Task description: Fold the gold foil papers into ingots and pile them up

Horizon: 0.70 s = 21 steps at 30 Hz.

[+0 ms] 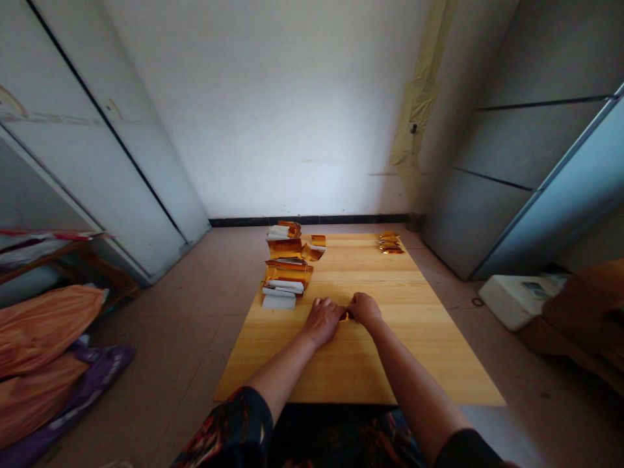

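Both hands meet over the middle of the wooden table. My left hand [324,321] is closed, its fingertips on a small shiny amber-gold piece [344,316]. From the other side my right hand [364,308] pinches the same piece, and the fingers hide most of it. Beyond my left hand lie stacks of amber film sheets [287,272] with white paper slips [280,301] among and in front of them. Smaller amber pieces [318,240] rest just right of the rear stacks. At the far right corner sits a row of several small folded amber pieces [390,244].
The wooden table [424,351] stands near a white wall [292,117]. White cabinets [121,143] rise on the left, with orange and purple bags [53,364] below. At the right are a grey fridge [511,169] and a white box [517,299] on the floor.
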Available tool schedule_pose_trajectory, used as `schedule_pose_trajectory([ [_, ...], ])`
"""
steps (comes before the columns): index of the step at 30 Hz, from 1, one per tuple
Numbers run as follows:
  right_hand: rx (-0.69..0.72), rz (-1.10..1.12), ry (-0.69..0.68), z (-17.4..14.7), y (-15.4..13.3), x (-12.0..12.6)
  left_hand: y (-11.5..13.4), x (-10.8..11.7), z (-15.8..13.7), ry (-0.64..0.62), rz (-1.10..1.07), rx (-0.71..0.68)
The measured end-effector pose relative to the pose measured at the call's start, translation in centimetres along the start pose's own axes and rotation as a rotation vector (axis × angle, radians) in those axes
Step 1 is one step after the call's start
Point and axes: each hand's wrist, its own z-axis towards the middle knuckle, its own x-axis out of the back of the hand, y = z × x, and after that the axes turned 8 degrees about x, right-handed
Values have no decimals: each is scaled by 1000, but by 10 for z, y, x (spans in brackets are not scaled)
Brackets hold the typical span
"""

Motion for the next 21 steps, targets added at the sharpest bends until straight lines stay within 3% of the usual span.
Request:
schedule_pose_trajectory([
  [21, -28, 84, -50, -16, 22, 9, 4, 5, 3, -41, 58, 0],
])
